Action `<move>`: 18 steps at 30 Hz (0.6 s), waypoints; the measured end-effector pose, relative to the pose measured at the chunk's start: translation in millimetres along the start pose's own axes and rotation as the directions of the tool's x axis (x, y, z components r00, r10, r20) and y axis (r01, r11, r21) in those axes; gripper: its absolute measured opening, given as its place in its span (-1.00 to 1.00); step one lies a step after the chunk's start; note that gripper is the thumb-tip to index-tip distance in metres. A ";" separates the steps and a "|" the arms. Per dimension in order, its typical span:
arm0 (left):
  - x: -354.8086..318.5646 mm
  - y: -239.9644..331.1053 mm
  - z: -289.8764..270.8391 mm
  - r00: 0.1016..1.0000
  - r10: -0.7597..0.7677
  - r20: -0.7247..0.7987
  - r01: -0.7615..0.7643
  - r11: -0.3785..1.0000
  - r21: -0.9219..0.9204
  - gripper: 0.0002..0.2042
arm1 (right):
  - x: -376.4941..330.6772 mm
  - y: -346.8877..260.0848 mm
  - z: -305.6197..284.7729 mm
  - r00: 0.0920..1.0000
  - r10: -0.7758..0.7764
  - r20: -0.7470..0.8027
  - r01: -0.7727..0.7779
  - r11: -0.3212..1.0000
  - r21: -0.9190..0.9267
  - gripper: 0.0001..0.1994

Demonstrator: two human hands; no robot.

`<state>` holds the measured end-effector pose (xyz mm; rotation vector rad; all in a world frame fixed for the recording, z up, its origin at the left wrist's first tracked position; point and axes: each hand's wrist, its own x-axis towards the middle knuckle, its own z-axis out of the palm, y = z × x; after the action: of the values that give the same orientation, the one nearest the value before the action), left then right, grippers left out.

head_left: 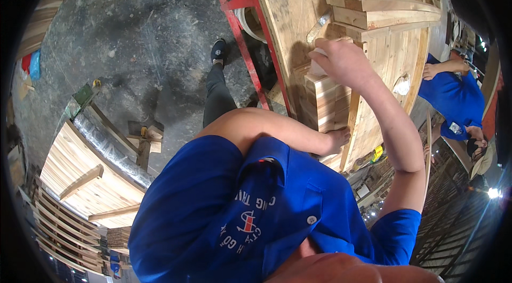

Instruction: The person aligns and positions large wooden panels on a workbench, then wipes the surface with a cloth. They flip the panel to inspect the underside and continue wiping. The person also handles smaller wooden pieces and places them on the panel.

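My right hand (341,62) is closed around a small whitish pad or block (318,63), its exact kind hidden by my fingers. It presses this against the top end of a wooden box-like piece (326,103) built of joined strips. Lower down, my left hand (337,140) rests on the same woodwork beside a pale upright strip (352,115), holding nothing that I can see. Just beyond my right hand lies a flat tool with a pale handle (318,27), perhaps a brush or scraper, on the plywood bench top (285,11).
Stacked wooden parts (384,14) fill the bench's far right. A red metal frame (234,22) edges the bench, with a white bucket (250,23) below. Crumpled white material (402,85) lies on the panel. A co-worker in blue (458,94) is at right; slatted panels (90,176) stand left.
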<state>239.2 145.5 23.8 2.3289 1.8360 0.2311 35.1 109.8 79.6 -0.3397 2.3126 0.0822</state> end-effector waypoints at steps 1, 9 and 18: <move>-0.1 0.4 0.7 1.000 0.000 -0.008 0.000 1.000 -0.003 -0.60 | -1.3 0.8 -1.5 1.000 0.014 0.008 -0.014 1.000 -0.006 -0.72; 7.6 7.5 10.7 0.998 -0.039 -0.059 0.039 0.999 0.010 -0.62 | -15.3 5.3 -14.8 0.999 0.013 -0.037 -0.014 0.999 -0.030 -0.75; 10.4 21.5 25.0 0.977 -0.047 -0.207 0.067 0.994 0.090 -0.69 | -23.4 13.4 -39.4 0.984 0.098 -0.145 -0.082 0.990 0.112 -0.73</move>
<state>267.5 149.8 4.5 2.3904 2.0491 0.3962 19.3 121.3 123.1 -0.1928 2.4710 -0.0219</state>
